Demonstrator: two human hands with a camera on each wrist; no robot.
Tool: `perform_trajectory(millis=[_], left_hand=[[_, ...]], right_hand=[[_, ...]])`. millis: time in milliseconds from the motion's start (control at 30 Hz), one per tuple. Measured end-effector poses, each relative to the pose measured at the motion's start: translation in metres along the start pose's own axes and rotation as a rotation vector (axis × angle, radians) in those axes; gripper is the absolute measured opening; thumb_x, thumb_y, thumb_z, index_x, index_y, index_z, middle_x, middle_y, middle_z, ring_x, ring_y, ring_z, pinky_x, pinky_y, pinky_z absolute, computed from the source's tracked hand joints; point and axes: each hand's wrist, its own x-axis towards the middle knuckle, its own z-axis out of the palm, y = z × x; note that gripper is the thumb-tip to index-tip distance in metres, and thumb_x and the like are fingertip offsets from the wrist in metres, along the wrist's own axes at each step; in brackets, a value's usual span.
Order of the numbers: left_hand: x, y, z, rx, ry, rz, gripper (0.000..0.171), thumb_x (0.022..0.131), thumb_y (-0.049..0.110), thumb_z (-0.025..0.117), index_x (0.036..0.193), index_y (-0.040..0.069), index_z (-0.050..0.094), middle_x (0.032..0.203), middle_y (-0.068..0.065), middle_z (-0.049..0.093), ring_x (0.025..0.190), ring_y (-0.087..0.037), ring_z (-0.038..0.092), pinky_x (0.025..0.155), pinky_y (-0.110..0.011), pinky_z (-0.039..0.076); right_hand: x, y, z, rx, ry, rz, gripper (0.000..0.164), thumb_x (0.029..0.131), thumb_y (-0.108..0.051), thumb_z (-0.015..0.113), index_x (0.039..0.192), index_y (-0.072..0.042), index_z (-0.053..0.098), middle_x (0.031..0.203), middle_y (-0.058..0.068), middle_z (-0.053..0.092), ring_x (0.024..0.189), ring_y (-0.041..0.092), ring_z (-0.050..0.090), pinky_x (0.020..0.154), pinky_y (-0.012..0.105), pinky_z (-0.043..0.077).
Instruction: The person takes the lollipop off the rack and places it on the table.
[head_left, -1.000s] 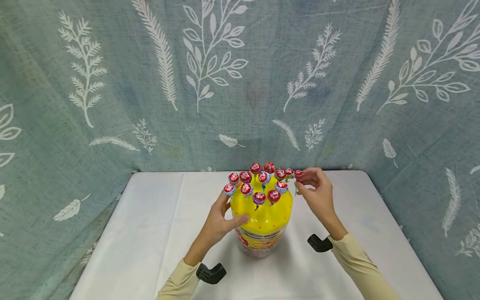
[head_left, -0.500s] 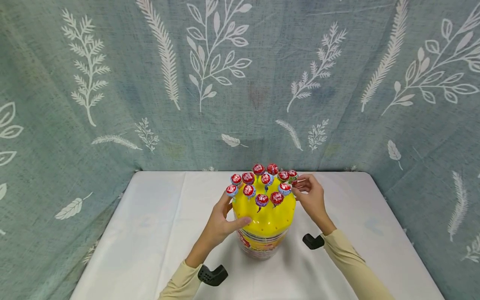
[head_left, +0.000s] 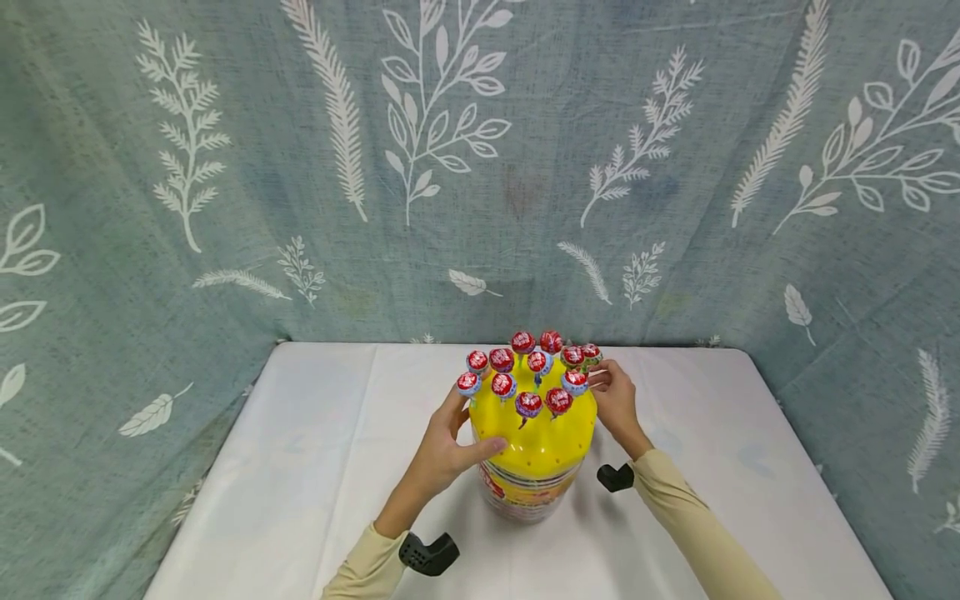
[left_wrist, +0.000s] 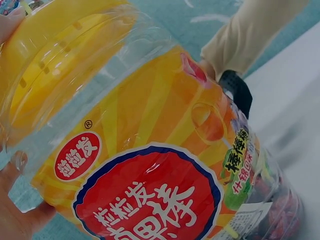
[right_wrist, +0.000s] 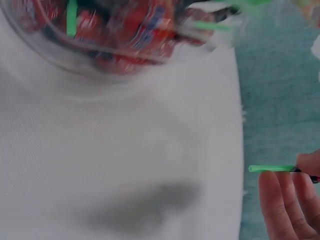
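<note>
A clear jar (head_left: 525, 498) with a domed yellow lid (head_left: 534, 454) stands upright on a white table (head_left: 337, 467), and about a dozen red-wrapped lollipops (head_left: 528, 405) stick up from the middle and far part of that lid. The right hand (head_left: 618, 408) is just beside the lid's far right edge, so the lid lies to its left, and this hand is the one nearer the bare stretch of rim there. Its thumb and fingers are drawn close together, pinching one more lollipop (right_wrist: 272, 169) by the stick end nearest the candy; the green stick sticks out past the fingertips, its long axis probably running downward, bare end toward the table, though the blurred wrist view makes that angle only a fair guess. The left hand (head_left: 444, 442) is curled round the lid's left side, thumb on the near left of the top and fingers round the far left, holding the jar. Much is hidden: from the head the held candy is lost behind the lollipops on the lid's right, and in the right wrist view its wrapped end is cut off at the picture's edge. Small dark spots along the near rim may be holes, but whether any opening lies beneath the right hand cannot be made out
</note>
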Motion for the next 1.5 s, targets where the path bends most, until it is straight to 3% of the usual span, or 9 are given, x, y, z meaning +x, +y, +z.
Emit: perform_trajectory(millis=[267, 400, 633, 867, 1200, 1367, 1500], left_hand=[[-0.001, 0.003, 0.002, -0.001, 0.0, 0.016, 0.077, 0.08, 0.025, 0.074, 0.145, 0.028, 0.033, 0.144, 0.007, 0.04, 0.13, -0.015, 0.037, 0.107, -0.05, 0.027], [-0.002, 0.019, 0.003, 0.002, -0.006, 0.009, 0.077, 0.081, 0.023, 0.074, 0.146, 0.017, 0.033, 0.144, 0.001, 0.041, 0.13, -0.021, 0.038, 0.106, -0.053, 0.029], [-0.001, 0.008, 0.003, 0.004, -0.003, 0.032, 0.075, 0.081, 0.025, 0.074, 0.144, 0.025, 0.034, 0.143, 0.006, 0.042, 0.129, -0.016, 0.038, 0.105, -0.051, 0.03], [0.0, 0.037, 0.003, 0.014, -0.011, 0.011, 0.072, 0.082, 0.022, 0.073, 0.143, 0.013, 0.036, 0.142, -0.002, 0.044, 0.127, -0.022, 0.041, 0.104, -0.051, 0.032], [-0.001, 0.002, 0.001, 0.01, 0.012, 0.01, 0.074, 0.081, 0.025, 0.074, 0.144, 0.028, 0.034, 0.143, 0.006, 0.041, 0.128, -0.017, 0.039, 0.105, -0.049, 0.03], [-0.001, 0.002, 0.001, 0.01, 0.012, 0.0, 0.075, 0.081, 0.025, 0.074, 0.144, 0.029, 0.034, 0.144, 0.007, 0.04, 0.129, -0.016, 0.039, 0.106, -0.048, 0.03], [-0.003, 0.014, 0.002, 0.006, 0.013, -0.002, 0.075, 0.082, 0.02, 0.073, 0.145, 0.022, 0.033, 0.145, 0.002, 0.04, 0.129, -0.021, 0.039, 0.105, -0.051, 0.031]], right_hand=[[0.007, 0.014, 0.009, -0.053, -0.033, 0.079, 0.033, 0.082, -0.003, 0.068, 0.111, 0.003, 0.055, 0.096, 0.022, 0.062, 0.083, 0.032, 0.061, 0.078, 0.044, 0.053], [0.01, 0.021, 0.014, -0.099, -0.043, 0.099, 0.032, 0.083, -0.004, 0.068, 0.111, 0.002, 0.054, 0.095, 0.021, 0.061, 0.082, 0.031, 0.062, 0.077, 0.043, 0.053], [0.012, 0.029, 0.02, -0.16, -0.06, 0.13, 0.03, 0.084, -0.006, 0.067, 0.109, 0.002, 0.053, 0.093, 0.02, 0.061, 0.081, 0.031, 0.059, 0.076, 0.042, 0.053], [0.011, 0.041, 0.022, -0.187, -0.086, 0.153, 0.027, 0.089, -0.01, 0.063, 0.109, 0.002, 0.05, 0.093, 0.021, 0.063, 0.083, 0.031, 0.058, 0.077, 0.042, 0.052], [0.01, 0.041, 0.022, -0.197, -0.143, 0.167, 0.03, 0.088, -0.013, 0.066, 0.11, -0.002, 0.049, 0.095, 0.017, 0.062, 0.083, 0.028, 0.058, 0.078, 0.04, 0.053], [0.008, 0.034, 0.011, -0.193, -0.145, 0.107, 0.028, 0.084, -0.01, 0.068, 0.105, 0.001, 0.053, 0.089, 0.018, 0.063, 0.075, 0.027, 0.06, 0.07, 0.038, 0.054], [0.007, 0.023, 0.0, -0.142, -0.149, 0.054, 0.027, 0.079, -0.004, 0.069, 0.101, 0.003, 0.056, 0.087, 0.018, 0.063, 0.071, 0.026, 0.06, 0.061, 0.035, 0.054]])
